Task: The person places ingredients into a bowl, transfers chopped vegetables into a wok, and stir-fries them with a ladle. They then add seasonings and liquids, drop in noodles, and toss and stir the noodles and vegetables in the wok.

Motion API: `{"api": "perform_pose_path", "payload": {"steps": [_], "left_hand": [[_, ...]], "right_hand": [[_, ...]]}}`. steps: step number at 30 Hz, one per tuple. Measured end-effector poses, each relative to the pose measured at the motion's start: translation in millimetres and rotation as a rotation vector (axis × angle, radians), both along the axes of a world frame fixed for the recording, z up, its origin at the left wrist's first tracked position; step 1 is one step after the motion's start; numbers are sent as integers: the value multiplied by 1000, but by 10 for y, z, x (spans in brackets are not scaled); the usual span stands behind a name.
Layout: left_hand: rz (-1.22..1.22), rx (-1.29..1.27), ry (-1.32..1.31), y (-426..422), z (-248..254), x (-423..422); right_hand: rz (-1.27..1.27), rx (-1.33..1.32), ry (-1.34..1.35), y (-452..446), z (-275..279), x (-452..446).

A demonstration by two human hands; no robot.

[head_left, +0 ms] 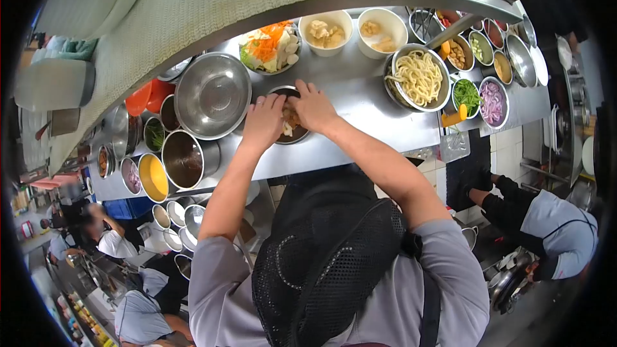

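A dark-looking metal bowl (297,137) stands on the steel counter in front of me, with brownish and pale food pieces (292,121) in it. My left hand (262,121) is at the bowl's left side, its fingers bent over the rim. My right hand (312,109) lies across the right side, with its fingers reaching over the far rim. Both hands appear closed on the bowl; my palms hide the thumbs and much of the food. Just left of my left hand sits a large steel mixing bowl (212,96), bare inside.
Beyond my hands are a bowl of cut vegetables (270,48) and two white tubs (326,32). To the right stand a bowl of noodles (418,77), chopped greens (466,95) and sliced onion (493,101). A dark sauce pot (183,159) is at left. A shelf edge (276,9) overhangs. Several people work nearby.
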State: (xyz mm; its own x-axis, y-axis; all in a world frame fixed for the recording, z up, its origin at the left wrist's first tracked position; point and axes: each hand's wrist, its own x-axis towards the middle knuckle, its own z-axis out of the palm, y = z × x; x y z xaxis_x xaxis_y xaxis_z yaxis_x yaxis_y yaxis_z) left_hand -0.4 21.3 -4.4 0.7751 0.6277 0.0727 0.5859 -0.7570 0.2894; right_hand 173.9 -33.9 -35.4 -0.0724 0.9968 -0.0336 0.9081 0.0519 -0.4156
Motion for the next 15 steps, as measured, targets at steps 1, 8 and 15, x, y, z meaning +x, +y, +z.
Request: {"api": "perform_pose_path", "payload": {"steps": [1,8,15], "left_hand": [[-11,23,124,-1,-65,29],[61,-126,452,77,-122,167],[172,-565,266,-40,-59,441]], "right_hand": [[7,-7,8,7,-14,10],[-67,18,292,-74,78,264],[-191,56,524,-294,-42,272]]}}
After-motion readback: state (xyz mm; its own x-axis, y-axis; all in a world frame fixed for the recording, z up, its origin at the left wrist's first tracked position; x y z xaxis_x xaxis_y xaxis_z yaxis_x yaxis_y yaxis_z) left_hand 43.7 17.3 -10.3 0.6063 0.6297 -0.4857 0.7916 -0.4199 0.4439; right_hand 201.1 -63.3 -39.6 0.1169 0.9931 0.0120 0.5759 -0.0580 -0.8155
